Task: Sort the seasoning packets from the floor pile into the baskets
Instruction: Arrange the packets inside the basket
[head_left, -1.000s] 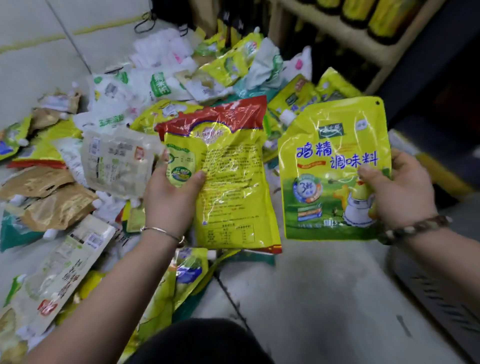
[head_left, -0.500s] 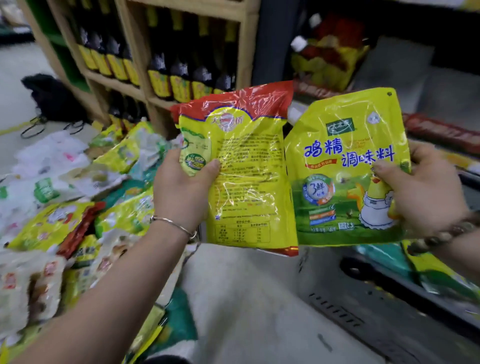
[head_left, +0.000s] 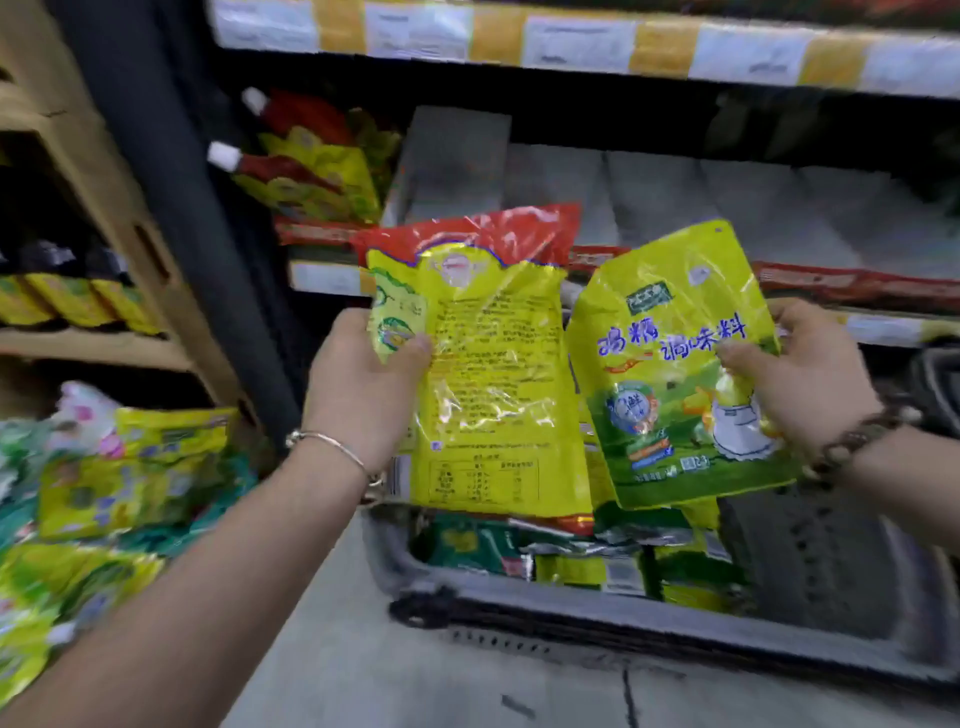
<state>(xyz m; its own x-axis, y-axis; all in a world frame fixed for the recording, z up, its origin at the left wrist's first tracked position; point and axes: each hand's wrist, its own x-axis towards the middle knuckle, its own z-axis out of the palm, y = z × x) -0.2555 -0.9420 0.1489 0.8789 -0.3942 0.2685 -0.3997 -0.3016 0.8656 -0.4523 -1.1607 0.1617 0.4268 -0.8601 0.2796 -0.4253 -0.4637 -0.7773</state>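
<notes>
My left hand (head_left: 363, 384) grips a yellow packet with a red top (head_left: 493, 374) by its left edge, printed back side toward me. My right hand (head_left: 800, 384) pinches a yellow-and-green packet with blue lettering (head_left: 670, 374) by its right edge. Both packets hang upright side by side above a grey basket (head_left: 519, 618) on the floor. The basket holds several yellow and green packets. Part of the floor pile (head_left: 104, 499) of packets shows at the left, blurred.
A dark store shelf with red and yellow pouches (head_left: 311, 171) stands behind the basket. A wooden shelf unit (head_left: 104, 218) with bottles is at the left. Bare grey floor (head_left: 415, 691) lies in front of the basket.
The view has swung right and up from the floor pile to the shelves and the grey basket. Both hands keep hold of their packets, now over the basket.
</notes>
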